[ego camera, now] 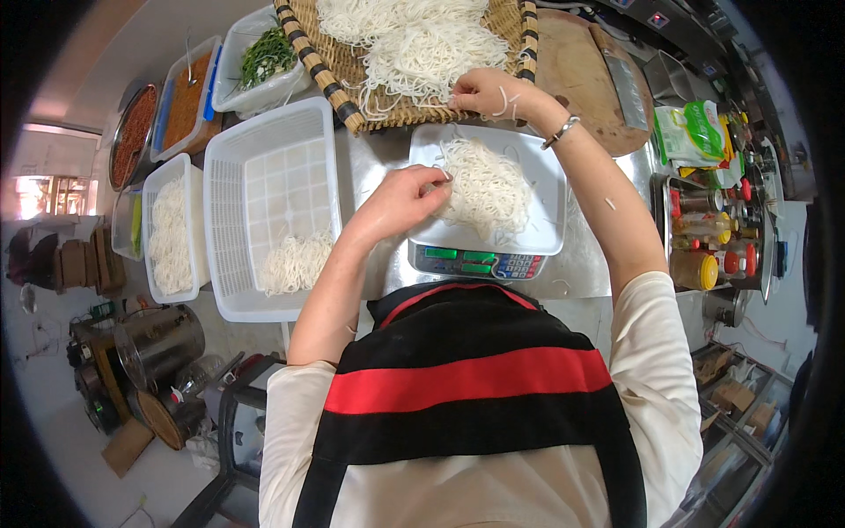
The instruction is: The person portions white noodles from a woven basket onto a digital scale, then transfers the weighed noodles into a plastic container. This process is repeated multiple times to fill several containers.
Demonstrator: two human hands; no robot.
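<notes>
A pile of white noodles (pixel 487 188) lies in the white tray (pixel 551 231) of a digital scale (pixel 432 264) right in front of me. My left hand (pixel 406 201) is at the pile's left edge, thumb and fingertips close together; whether they grip a strand is unclear. Farther away, my right hand (pixel 495 94) reaches over the near rim of a woven bamboo basket (pixel 340 76). Its thumb and fingers pinch the edge of a larger noodle heap (pixel 432 59) there. Short noodle bits cling to the right hand and forearm.
Left of the scale stands a white plastic crate (pixel 284 178) with some noodles in one corner. Beyond it are a narrow noodle tub (pixel 170 231) and a tub of chopped greens (pixel 267 59). A cleaver (pixel 624 86) rests on the round chopping board (pixel 568 66); seasoning jars (pixel 706 228) stand right.
</notes>
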